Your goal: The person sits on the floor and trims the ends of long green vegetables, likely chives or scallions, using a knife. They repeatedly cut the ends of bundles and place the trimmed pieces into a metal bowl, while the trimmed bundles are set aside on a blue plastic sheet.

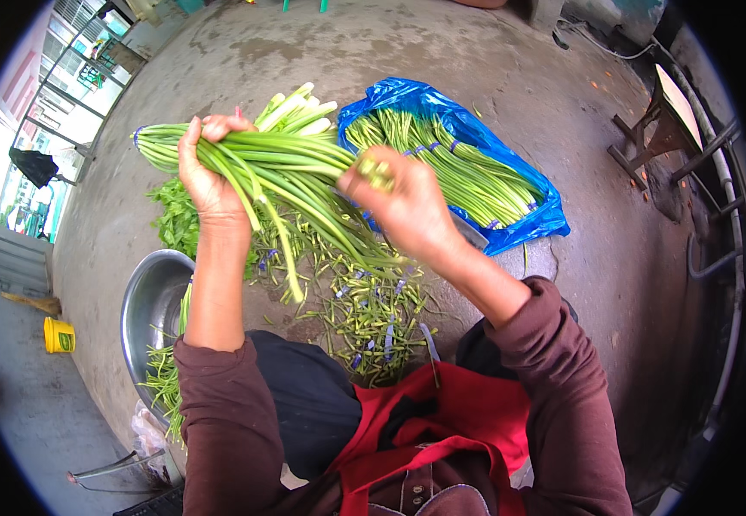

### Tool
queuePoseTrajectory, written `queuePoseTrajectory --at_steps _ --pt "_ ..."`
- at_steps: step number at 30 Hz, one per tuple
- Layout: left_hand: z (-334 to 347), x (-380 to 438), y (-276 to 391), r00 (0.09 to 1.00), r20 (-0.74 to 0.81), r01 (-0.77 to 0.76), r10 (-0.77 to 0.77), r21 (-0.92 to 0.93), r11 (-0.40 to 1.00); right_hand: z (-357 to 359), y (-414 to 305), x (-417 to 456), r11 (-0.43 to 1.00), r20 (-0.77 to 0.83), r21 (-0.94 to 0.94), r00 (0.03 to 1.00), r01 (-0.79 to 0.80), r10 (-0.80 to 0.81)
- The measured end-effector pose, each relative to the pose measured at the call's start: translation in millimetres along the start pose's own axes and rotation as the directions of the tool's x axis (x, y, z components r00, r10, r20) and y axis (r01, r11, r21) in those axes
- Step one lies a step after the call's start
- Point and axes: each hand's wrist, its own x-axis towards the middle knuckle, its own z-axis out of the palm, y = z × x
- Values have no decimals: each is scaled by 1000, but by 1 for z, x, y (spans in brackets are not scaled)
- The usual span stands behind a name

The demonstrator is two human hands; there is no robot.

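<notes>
My left hand (208, 168) grips a long bunch of garlic scapes (282, 155), banded in purple at its far left end. The loose ends droop to the right, and one bent stalk hangs lower. My right hand (405, 193), slightly blurred, is closed around short green stalk pieces (376, 174) beside the bunch's right part. A grey flat edge (469, 232) shows behind my right wrist; I cannot tell what it belongs to or whether I hold it. Beneath my hands, trimmed stalk ends and purple band scraps (379, 322) lie heaped on the floor.
A blue plastic bag (514, 242) of banded garlic scapes (450, 168) lies ahead right. Celery (298, 109) and leafy greens (176, 216) lie ahead left. A metal basin (137, 303) with scapes stands by my left arm. Farther out are a yellow bucket (59, 335) and a stool (660, 122).
</notes>
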Motion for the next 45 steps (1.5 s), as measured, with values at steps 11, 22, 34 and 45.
queuePoseTrajectory --at_steps 11,22,34,45 --pt "14 -11 -39 993 -9 117 -117 137 984 -33 42 54 773 -323 597 816 -217 479" --pt "19 -10 -13 980 25 194 -197 92 977 -66 80 27 779 681 -475 732 408 32" --pt "11 -23 -69 942 -317 159 111 711 685 7 35 18 972 530 114 840 -205 115" --pt "-7 -16 -62 918 -43 342 -394 584 736 1 27 22 560 727 566 686 -605 7"
